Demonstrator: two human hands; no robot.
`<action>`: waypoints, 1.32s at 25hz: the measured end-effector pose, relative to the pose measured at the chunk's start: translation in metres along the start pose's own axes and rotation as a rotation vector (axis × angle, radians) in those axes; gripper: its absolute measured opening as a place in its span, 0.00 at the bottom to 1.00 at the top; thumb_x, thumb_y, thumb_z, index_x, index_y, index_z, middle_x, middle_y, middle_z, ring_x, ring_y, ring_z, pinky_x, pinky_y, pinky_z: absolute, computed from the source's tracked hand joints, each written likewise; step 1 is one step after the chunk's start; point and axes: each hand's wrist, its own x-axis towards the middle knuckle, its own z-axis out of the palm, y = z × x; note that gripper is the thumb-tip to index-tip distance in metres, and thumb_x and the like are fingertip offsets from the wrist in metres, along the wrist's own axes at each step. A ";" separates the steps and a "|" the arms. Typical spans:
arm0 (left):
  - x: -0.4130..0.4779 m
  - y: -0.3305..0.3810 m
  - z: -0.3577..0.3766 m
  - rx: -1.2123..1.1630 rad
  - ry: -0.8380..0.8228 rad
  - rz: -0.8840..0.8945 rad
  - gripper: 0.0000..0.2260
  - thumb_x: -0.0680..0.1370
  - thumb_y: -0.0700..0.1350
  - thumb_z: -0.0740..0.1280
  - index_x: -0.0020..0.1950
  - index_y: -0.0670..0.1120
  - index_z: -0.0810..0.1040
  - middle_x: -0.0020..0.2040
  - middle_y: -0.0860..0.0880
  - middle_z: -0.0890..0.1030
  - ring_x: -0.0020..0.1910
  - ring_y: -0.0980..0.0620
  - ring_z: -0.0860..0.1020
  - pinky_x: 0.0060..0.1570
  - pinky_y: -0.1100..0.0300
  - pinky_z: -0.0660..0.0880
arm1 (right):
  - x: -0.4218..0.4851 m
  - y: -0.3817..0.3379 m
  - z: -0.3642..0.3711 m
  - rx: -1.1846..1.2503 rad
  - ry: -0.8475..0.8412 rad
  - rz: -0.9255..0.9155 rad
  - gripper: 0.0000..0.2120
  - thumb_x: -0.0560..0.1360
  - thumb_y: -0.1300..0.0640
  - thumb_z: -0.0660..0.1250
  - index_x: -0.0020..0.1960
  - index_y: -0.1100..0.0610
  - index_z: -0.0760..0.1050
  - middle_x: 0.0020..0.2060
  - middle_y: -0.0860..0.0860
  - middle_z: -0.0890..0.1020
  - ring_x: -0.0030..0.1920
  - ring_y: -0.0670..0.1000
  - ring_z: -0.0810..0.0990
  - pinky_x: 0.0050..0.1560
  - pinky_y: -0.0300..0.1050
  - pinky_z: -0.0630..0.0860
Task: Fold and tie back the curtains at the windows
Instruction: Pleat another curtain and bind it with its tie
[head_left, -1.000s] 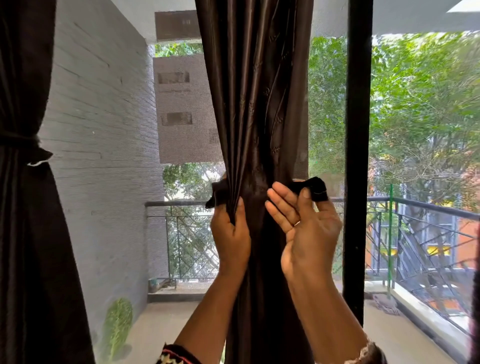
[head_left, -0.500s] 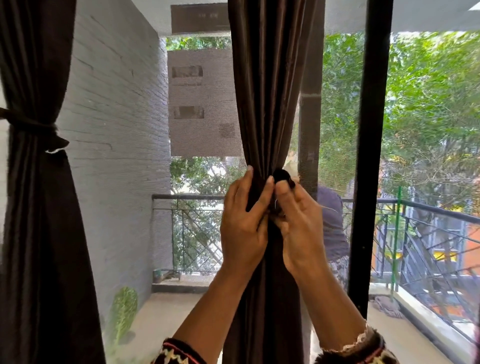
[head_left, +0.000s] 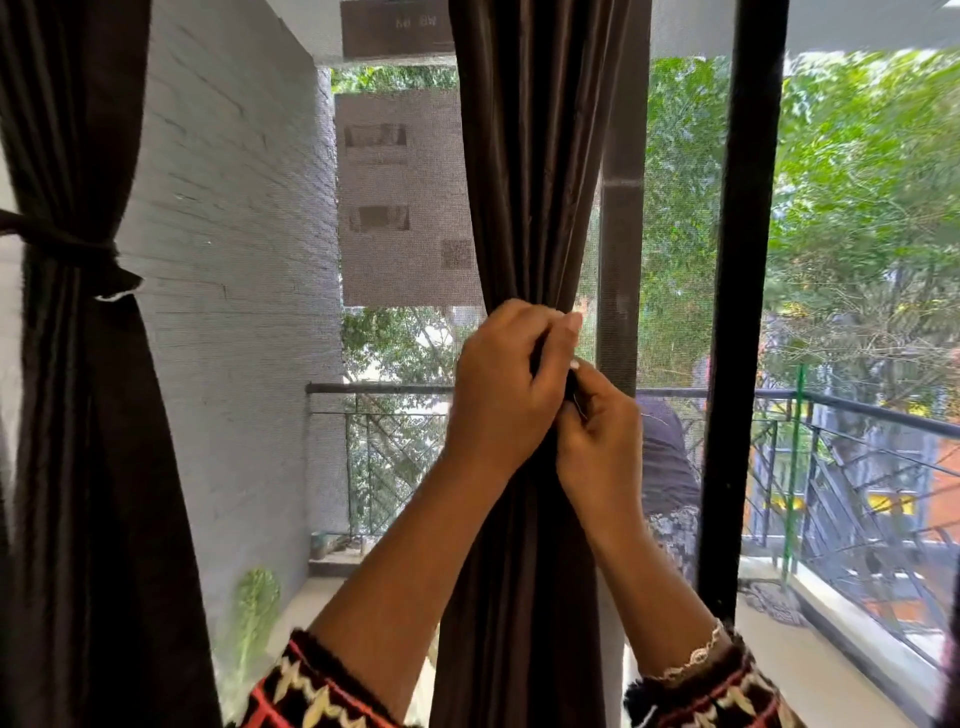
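A dark brown curtain hangs gathered into a narrow bunch at the middle of the window. My left hand is wrapped over the bunch at its waist, fingers curled shut around the fabric. My right hand presses in just below and right of it, pinching a dark tie strip against the curtain; only a sliver of the strip shows between the hands. At the far left a second dark curtain hangs bound by its own tie band.
A black window post stands right of the hands, and a mesh screen covers the panes. Beyond are a grey brick wall, a balcony railing and trees. A person in dark clothing bends on the balcony.
Both hands came together at the curtain's waist from holding the tie ends apart. The left hand now closes over the bunch, the right has dropped slightly below it. The view shifted left.
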 end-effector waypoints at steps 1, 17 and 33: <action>0.008 0.002 0.000 0.045 -0.108 -0.068 0.17 0.78 0.50 0.60 0.43 0.39 0.80 0.40 0.45 0.79 0.40 0.52 0.77 0.41 0.62 0.72 | 0.000 0.002 0.000 -0.034 -0.002 -0.013 0.20 0.73 0.72 0.58 0.59 0.58 0.78 0.42 0.49 0.84 0.39 0.44 0.81 0.39 0.37 0.76; 0.041 -0.024 -0.013 0.079 -0.442 -0.513 0.10 0.78 0.34 0.59 0.53 0.43 0.77 0.38 0.45 0.73 0.32 0.49 0.74 0.30 0.62 0.74 | 0.000 0.011 -0.009 -0.276 0.142 -0.410 0.10 0.70 0.65 0.64 0.48 0.60 0.79 0.37 0.51 0.84 0.36 0.47 0.82 0.36 0.37 0.77; 0.016 -0.036 -0.032 -0.446 -0.189 -0.493 0.08 0.77 0.38 0.64 0.40 0.42 0.67 0.41 0.42 0.71 0.42 0.48 0.77 0.28 0.64 0.77 | 0.079 -0.003 0.013 -0.362 -0.054 -0.590 0.05 0.71 0.64 0.62 0.43 0.62 0.77 0.37 0.54 0.79 0.38 0.54 0.78 0.38 0.48 0.73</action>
